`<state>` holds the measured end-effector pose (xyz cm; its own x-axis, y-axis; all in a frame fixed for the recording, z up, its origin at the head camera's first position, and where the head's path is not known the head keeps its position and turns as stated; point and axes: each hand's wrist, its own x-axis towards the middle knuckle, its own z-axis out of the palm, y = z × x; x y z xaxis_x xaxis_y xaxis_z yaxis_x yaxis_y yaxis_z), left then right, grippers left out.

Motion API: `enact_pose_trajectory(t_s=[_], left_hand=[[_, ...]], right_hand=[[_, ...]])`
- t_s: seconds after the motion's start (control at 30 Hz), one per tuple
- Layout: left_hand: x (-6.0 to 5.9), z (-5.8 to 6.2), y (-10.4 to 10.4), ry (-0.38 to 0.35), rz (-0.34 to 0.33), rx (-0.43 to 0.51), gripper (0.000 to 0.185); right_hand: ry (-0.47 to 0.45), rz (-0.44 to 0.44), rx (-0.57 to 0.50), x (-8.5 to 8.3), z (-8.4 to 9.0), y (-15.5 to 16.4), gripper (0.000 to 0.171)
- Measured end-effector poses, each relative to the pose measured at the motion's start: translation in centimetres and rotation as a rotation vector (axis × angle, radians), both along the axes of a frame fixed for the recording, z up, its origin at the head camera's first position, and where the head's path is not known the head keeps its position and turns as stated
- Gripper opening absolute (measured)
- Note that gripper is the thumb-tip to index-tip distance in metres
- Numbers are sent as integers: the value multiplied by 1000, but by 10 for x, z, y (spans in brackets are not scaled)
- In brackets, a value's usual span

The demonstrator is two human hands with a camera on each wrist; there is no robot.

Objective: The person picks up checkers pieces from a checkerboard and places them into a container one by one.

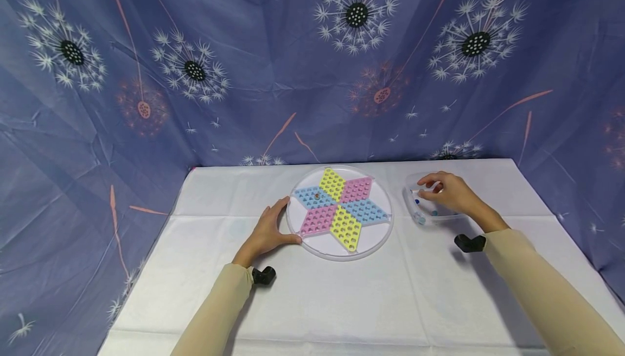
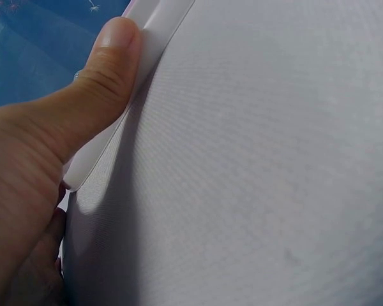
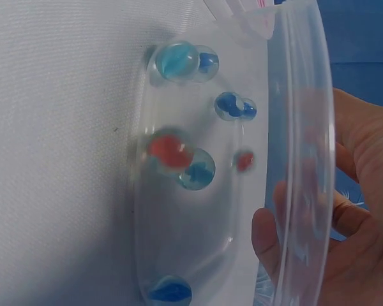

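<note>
1. Left hand point(image 1: 267, 234) rests open against the round game board's point(image 1: 312, 245) rim, mid-worktop point(image 1: 342, 302).
2. Right hand point(image 1: 449, 193) dips curled fingers into the clear tub point(image 3: 300, 95) of marbles point(image 3: 172, 150); a grip can't be made out.
3. Dandelion-print cloth point(image 1: 244, 74) hangs behind; no writing readable.

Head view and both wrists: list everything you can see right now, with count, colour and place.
Board: one, round clear rim, star of blue, yellow and pink fields, centre of the table.
Board marble: one, on the left blue field.
Tub: one, clear, right of the board.
Tub marbles: several, blue and red, in the tub.
Tablecloth: one, white, over the table.
Backdrop: one, blue with dandelion print, behind.
Left hand: rests on the board's left rim.
Right hand: fingers over the tub.
</note>
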<state>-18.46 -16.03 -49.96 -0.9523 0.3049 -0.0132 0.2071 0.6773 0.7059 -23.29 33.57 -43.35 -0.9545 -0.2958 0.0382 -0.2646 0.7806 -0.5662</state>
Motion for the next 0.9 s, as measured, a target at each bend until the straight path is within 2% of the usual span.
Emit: enact_pose_trajectory(t_s=[0.9], left_hand=[[3, 3, 1, 6, 18, 21, 124]], right_hand=[[-3, 5, 16, -2, 3, 2, 34]])
